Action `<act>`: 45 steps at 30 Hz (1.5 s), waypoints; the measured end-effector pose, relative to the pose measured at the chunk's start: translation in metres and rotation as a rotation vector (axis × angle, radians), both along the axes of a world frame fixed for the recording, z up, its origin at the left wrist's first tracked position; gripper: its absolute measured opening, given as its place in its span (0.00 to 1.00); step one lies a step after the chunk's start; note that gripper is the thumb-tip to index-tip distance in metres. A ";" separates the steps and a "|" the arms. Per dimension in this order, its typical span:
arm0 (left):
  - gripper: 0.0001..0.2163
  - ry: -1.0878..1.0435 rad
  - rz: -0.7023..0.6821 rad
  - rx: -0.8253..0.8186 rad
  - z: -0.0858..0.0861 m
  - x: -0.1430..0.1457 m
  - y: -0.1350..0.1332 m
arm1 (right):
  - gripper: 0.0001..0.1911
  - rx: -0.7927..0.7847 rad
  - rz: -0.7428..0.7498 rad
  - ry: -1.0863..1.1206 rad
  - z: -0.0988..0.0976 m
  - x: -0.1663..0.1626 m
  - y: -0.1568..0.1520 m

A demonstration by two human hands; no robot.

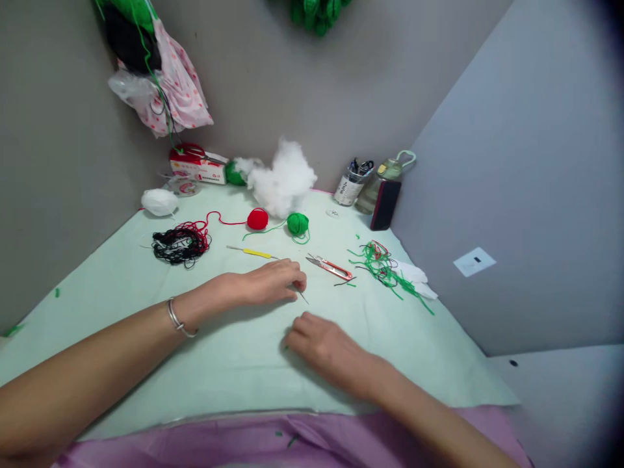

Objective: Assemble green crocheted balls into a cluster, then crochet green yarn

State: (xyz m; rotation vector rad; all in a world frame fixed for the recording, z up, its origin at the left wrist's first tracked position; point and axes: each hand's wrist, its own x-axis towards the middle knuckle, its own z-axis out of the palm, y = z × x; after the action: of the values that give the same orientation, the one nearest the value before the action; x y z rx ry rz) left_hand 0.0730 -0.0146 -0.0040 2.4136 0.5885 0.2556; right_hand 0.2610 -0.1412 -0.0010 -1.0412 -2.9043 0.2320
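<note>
My left hand (275, 281) is closed over the table, wearing a silver bangle at the wrist. From under its fingertips sticks out a thin needle (303, 298). Nearer to me, my right hand (324, 348) has its fingers pinched together. A bit of green yarn (286, 348) shows at those fingertips; most of what they hold is hidden. Just beyond the left hand lies a yellow-handled crochet hook (256, 253). Orange thread snips (334, 267) lie to the right of it, with dark yarn scraps beside them.
Behind are a red yarn ball (257, 219), a green yarn ball (298, 224) and white stuffing (283, 179). Tangled black yarn (178, 247) lies left, green scraps (383, 266) right. A phone (386, 205), pen cup (350, 187) and bottle (369, 195) stand by the right wall.
</note>
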 end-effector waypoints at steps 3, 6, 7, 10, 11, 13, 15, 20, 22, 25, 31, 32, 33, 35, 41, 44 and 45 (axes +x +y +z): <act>0.03 0.030 0.021 0.034 -0.003 0.002 -0.007 | 0.08 0.095 -0.343 -0.213 0.009 0.058 0.016; 0.04 0.042 0.023 0.070 -0.005 0.009 -0.011 | 0.11 0.257 -0.737 -0.470 0.016 0.097 0.026; 0.06 0.042 0.019 0.083 -0.006 0.011 -0.012 | 0.11 0.288 -0.762 -0.473 0.017 0.101 0.027; 0.07 0.047 0.010 0.139 -0.010 0.012 -0.013 | 0.13 0.347 -0.592 -0.246 0.010 0.087 0.025; 0.07 0.054 0.007 0.163 -0.011 0.011 -0.013 | 0.15 0.329 -0.495 -0.178 0.007 0.080 0.024; 0.07 0.062 0.001 0.198 -0.012 0.008 -0.015 | 0.16 0.252 -0.352 -0.145 0.001 0.072 0.022; 0.06 0.034 0.018 0.171 -0.012 0.005 -0.017 | 0.14 0.226 -0.392 -0.197 0.000 0.078 0.023; 0.03 -0.151 0.160 -0.254 -0.002 0.003 -0.025 | 0.13 0.299 -0.736 -0.274 0.017 0.110 0.028; 0.03 -0.261 0.209 -0.446 0.005 0.004 -0.028 | 0.11 0.255 -0.706 -0.002 0.025 0.098 0.030; 0.04 -0.407 0.240 -0.632 0.011 0.005 -0.030 | 0.09 -0.038 -0.564 0.495 0.033 0.055 0.035; 0.11 -0.566 0.322 -0.757 0.011 -0.016 -0.022 | 0.07 -0.395 -0.564 0.892 0.042 -0.012 0.062; 0.12 -0.584 0.335 -0.767 0.012 -0.021 -0.021 | 0.08 -0.452 -0.565 0.931 0.044 -0.016 0.068; 0.13 -0.604 0.345 -0.781 0.014 -0.026 -0.019 | 0.09 -0.512 -0.559 0.970 0.045 -0.020 0.075; 0.14 -0.666 0.368 -0.824 0.018 -0.034 -0.016 | 0.11 -0.620 -0.531 1.047 0.049 -0.028 0.089; 0.15 -0.963 0.498 -0.949 0.020 -0.052 -0.004 | 0.15 -0.744 -0.498 1.235 0.066 -0.054 0.135; 0.14 -1.048 0.541 -0.979 0.014 -0.064 0.003 | 0.15 -0.744 -0.504 1.242 0.073 -0.066 0.149; 0.14 -1.064 0.548 -0.979 0.013 -0.068 0.005 | 0.15 -0.742 -0.500 1.233 0.074 -0.071 0.152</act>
State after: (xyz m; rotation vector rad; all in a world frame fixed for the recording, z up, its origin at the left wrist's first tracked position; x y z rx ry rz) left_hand 0.0050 -0.0098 0.0085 0.9175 0.6145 1.0845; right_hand 0.1905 0.0111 0.0733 -1.0460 -1.3983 1.3678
